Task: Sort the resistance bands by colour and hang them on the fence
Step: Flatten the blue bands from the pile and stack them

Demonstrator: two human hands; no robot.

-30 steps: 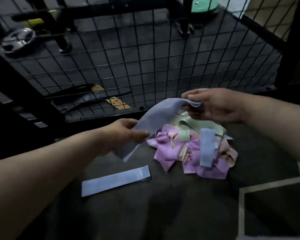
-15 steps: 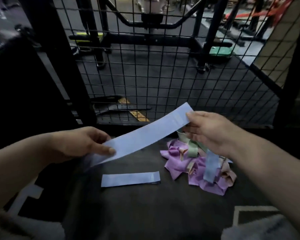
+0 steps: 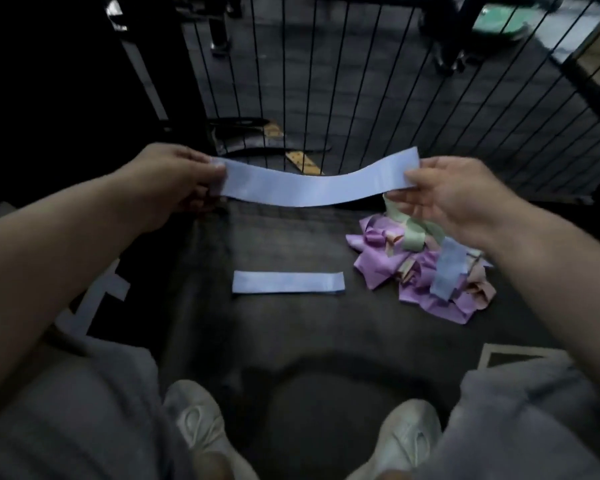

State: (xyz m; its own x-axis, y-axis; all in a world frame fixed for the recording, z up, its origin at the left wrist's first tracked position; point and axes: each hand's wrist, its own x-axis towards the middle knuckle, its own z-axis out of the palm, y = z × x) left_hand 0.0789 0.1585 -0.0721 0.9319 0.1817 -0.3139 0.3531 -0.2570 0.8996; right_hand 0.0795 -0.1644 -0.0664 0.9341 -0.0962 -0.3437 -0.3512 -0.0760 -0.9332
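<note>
Entry, head view: left hand (image 3: 174, 181) pinched the left end of a pale blue band (image 3: 312, 188) between thumb and curled fingers; right hand (image 3: 454, 199) pinched the right end the same way. The band hung in the air between them, spread flat with a slight sag in the middle, in front of the wire fence (image 3: 361, 81) and above the dark floor (image 3: 291, 341). A second blue band (image 3: 288, 282) lay flat on the floor by itself, just left of the mixed pile (image 3: 395, 268) and not touching it — I read that as the start of a blue group. The pile held mostly purple bands, a green band (image 3: 416, 237), some pinkish pieces and one more blue band (image 3: 447, 268) draped over its top. No band hung on the part of the fence I could see. My judgement: sorting had barely begun — one colour partly pulled out, the others untouched, and all the hanging left to do. The picture was blurred, so I could not count the pile.
</note>
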